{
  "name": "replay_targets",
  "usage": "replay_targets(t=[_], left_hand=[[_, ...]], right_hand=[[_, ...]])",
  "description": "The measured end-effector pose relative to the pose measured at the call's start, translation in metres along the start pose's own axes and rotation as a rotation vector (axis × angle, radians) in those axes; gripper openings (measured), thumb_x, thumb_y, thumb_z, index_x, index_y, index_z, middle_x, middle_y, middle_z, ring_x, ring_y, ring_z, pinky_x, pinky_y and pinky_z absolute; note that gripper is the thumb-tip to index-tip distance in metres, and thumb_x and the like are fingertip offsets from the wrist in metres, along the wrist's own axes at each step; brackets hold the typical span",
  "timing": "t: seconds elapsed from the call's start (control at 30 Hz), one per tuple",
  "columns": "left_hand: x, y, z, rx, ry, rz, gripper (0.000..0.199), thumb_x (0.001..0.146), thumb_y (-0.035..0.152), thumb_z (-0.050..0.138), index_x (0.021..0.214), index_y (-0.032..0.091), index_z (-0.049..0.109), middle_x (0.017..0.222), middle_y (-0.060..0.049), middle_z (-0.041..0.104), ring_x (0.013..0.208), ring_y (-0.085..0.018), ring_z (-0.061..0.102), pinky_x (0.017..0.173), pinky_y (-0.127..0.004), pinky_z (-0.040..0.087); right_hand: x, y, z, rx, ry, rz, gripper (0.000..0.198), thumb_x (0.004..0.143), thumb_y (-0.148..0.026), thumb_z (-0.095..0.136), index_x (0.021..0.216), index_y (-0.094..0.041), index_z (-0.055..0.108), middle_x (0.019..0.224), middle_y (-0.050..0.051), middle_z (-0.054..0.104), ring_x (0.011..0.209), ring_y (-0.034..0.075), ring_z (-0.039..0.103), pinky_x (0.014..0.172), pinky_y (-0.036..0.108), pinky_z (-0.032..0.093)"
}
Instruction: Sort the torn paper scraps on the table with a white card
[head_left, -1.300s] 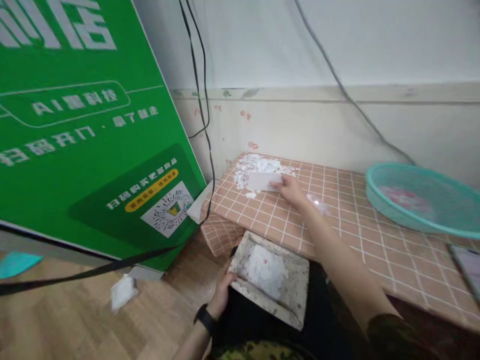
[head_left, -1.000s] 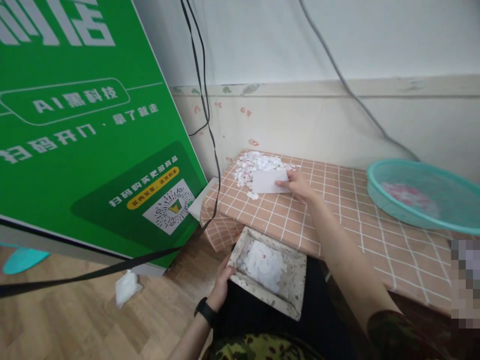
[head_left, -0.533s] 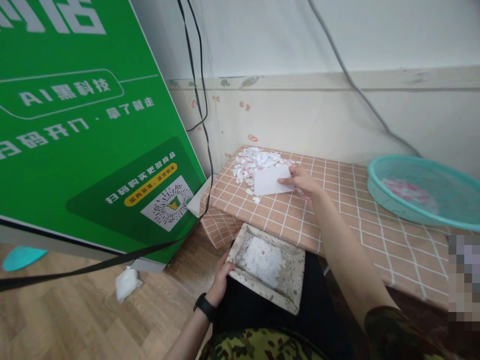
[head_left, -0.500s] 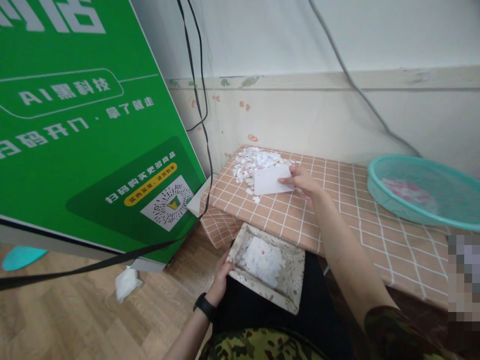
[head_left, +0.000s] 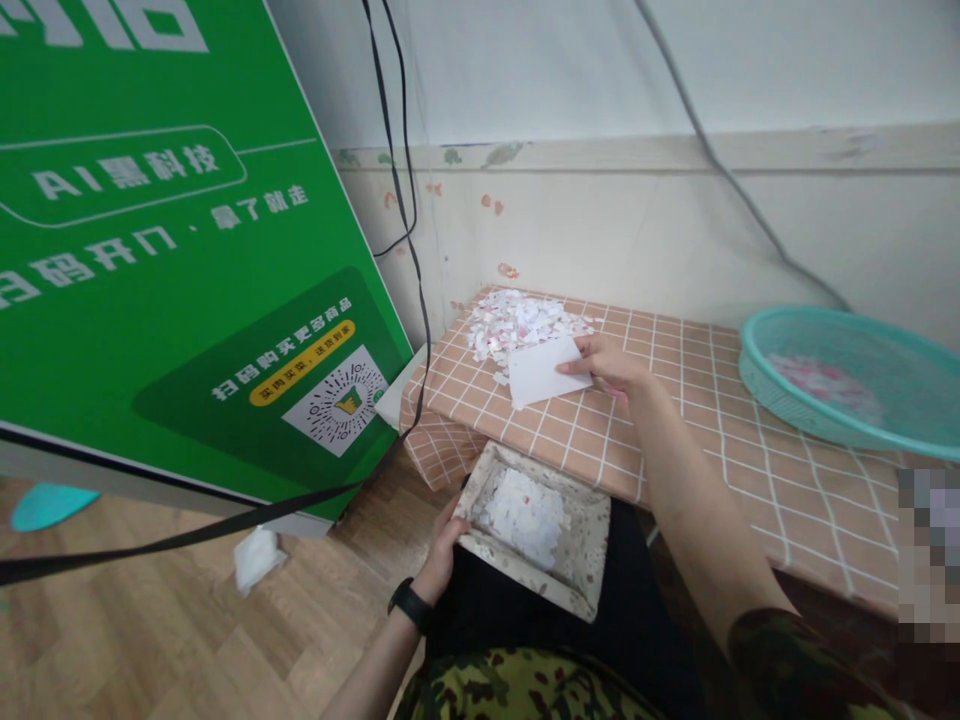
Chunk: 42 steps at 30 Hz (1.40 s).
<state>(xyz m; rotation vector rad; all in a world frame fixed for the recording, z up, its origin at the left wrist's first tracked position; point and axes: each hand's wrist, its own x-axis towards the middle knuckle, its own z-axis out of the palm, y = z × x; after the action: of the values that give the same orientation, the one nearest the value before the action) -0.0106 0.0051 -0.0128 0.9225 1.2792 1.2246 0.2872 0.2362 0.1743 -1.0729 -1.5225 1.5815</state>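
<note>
My right hand (head_left: 609, 365) grips a white card (head_left: 544, 372) by its right end, thumb on top. The card is tilted over the near edge of a heap of small white and pinkish paper scraps (head_left: 517, 322) on the checked tablecloth. Below the table edge, my left hand (head_left: 444, 545) is closed on the left rim of a speckled, off-white rectangular tray (head_left: 592, 560), which rests at my lap. A layer of white scraps (head_left: 529, 515) with one small red bit covers the tray's bottom. The fingers under the tray are hidden.
A turquoise mesh basket (head_left: 847, 435) with pinkish scraps stands at the table's right. A green cabinet (head_left: 247, 300) rises on the left, with black cords (head_left: 386, 120) hanging beside it. A white plastic bag (head_left: 257, 560) lies on the wooden floor.
The card in my right hand has come slightly nearer to me and tilted, its left end now lower. My left hand still holds the tray in much the same place.
</note>
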Motion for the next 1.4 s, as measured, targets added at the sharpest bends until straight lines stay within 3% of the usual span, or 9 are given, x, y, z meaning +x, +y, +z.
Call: replay_targets(t=[0.2, 0.37, 0.53, 0.67, 0.9, 1.1, 1.4], left_hand=[[-0.002, 0.002, 0.002, 0.01, 0.02, 0.0, 0.046, 0.067, 0.031, 0.059, 0.109, 0.016, 0.072, 0.112, -0.008, 0.074, 0.109, -0.036, 0.06, 0.094, -0.042, 0.043], [-0.002, 0.005, 0.002, 0.0, -0.011, 0.001, 0.047, 0.068, 0.029, 0.057, 0.111, 0.015, 0.07, 0.115, -0.009, 0.072, 0.114, -0.035, 0.058, 0.097, -0.042, 0.041], [-0.003, 0.014, 0.005, 0.016, -0.066, 0.053, 0.044, 0.07, 0.025, 0.054, 0.11, 0.017, 0.071, 0.113, -0.007, 0.073, 0.108, -0.034, 0.06, 0.095, -0.04, 0.042], [-0.003, 0.013, 0.005, 0.015, -0.049, 0.055, 0.039, 0.07, 0.024, 0.054, 0.103, 0.017, 0.073, 0.11, -0.006, 0.074, 0.106, -0.033, 0.061, 0.093, -0.039, 0.043], [-0.002, 0.011, 0.004, 0.024, -0.039, 0.046, 0.039, 0.07, 0.026, 0.055, 0.104, 0.016, 0.072, 0.11, -0.007, 0.073, 0.104, -0.033, 0.061, 0.092, -0.039, 0.043], [-0.003, 0.012, 0.005, 0.015, -0.015, 0.011, 0.041, 0.068, 0.027, 0.056, 0.104, 0.016, 0.072, 0.111, -0.007, 0.073, 0.106, -0.034, 0.059, 0.093, -0.039, 0.042], [-0.002, 0.009, 0.003, -0.005, -0.033, 0.013, 0.046, 0.069, 0.026, 0.054, 0.111, 0.015, 0.07, 0.112, -0.008, 0.073, 0.107, -0.034, 0.059, 0.093, -0.039, 0.041]], right_hand=[[-0.008, -0.006, -0.005, -0.068, 0.05, 0.024, 0.035, 0.057, -0.026, 0.082, 0.088, -0.014, 0.072, 0.084, 0.008, 0.073, 0.063, 0.015, 0.062, 0.049, 0.024, 0.048], [-0.008, -0.007, -0.004, -0.028, 0.13, -0.029, 0.037, 0.057, -0.027, 0.083, 0.09, -0.016, 0.073, 0.093, 0.009, 0.074, 0.071, 0.019, 0.064, 0.056, 0.029, 0.053], [-0.007, -0.009, -0.006, -0.164, 0.129, 0.01, 0.033, 0.056, -0.029, 0.082, 0.084, -0.014, 0.074, 0.072, 0.007, 0.07, 0.054, 0.016, 0.056, 0.043, 0.028, 0.044], [-0.007, -0.009, -0.008, -0.158, 0.171, -0.009, 0.031, 0.053, -0.028, 0.082, 0.079, -0.013, 0.073, 0.073, 0.008, 0.07, 0.059, 0.018, 0.058, 0.049, 0.03, 0.047], [-0.001, 0.004, -0.015, -0.194, 0.1, -0.012, 0.037, 0.057, -0.036, 0.081, 0.086, -0.014, 0.073, 0.066, 0.004, 0.067, 0.045, 0.011, 0.048, 0.036, 0.023, 0.034], [-0.006, -0.006, -0.002, -0.068, 0.093, 0.023, 0.032, 0.052, -0.026, 0.083, 0.081, -0.013, 0.074, 0.08, 0.01, 0.073, 0.066, 0.02, 0.064, 0.052, 0.029, 0.051], [-0.006, -0.004, -0.002, 0.022, -0.019, 0.049, 0.036, 0.051, -0.025, 0.085, 0.084, -0.014, 0.075, 0.086, 0.01, 0.075, 0.071, 0.021, 0.067, 0.062, 0.033, 0.057]])
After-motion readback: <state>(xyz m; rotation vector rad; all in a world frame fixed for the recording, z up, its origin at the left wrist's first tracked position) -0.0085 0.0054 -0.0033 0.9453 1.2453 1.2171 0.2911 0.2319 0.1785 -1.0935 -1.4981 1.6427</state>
